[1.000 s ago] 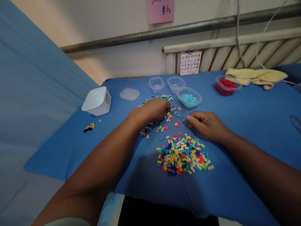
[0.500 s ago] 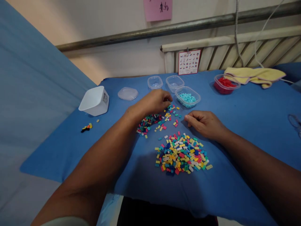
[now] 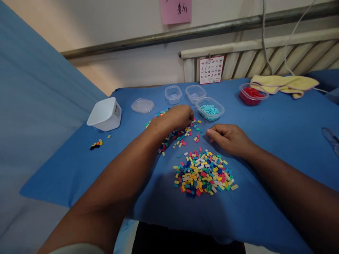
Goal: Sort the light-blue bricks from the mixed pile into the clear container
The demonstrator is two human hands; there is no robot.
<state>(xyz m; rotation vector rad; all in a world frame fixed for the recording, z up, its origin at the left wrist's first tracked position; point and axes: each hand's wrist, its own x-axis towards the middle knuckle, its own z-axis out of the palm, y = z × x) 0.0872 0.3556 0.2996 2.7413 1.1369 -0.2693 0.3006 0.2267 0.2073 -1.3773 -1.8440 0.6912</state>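
Note:
My left hand (image 3: 176, 118) lies fingers-down on a far heap of small mixed-colour bricks (image 3: 172, 135), its fingertips among the pieces; whether it pinches one is hidden. My right hand (image 3: 229, 138) rests on the blue cloth with fingers curled, just right of the scattered bricks and behind a nearer, denser pile of coloured bricks (image 3: 203, 173). A clear tub of light-blue bricks (image 3: 210, 109) stands just beyond both hands.
Two empty clear tubs (image 3: 173, 94) (image 3: 195, 92) and a loose lid (image 3: 142, 105) sit behind. A white box (image 3: 104, 114) and a small brick cluster (image 3: 95, 144) lie left. A tub of red bricks (image 3: 251, 94) and a yellow towel (image 3: 284, 84) are far right, near a radiator.
My left hand drew back slightly toward the heap after reaching nearer the light-blue tub. The right hand has barely shifted. The view drifted a little.

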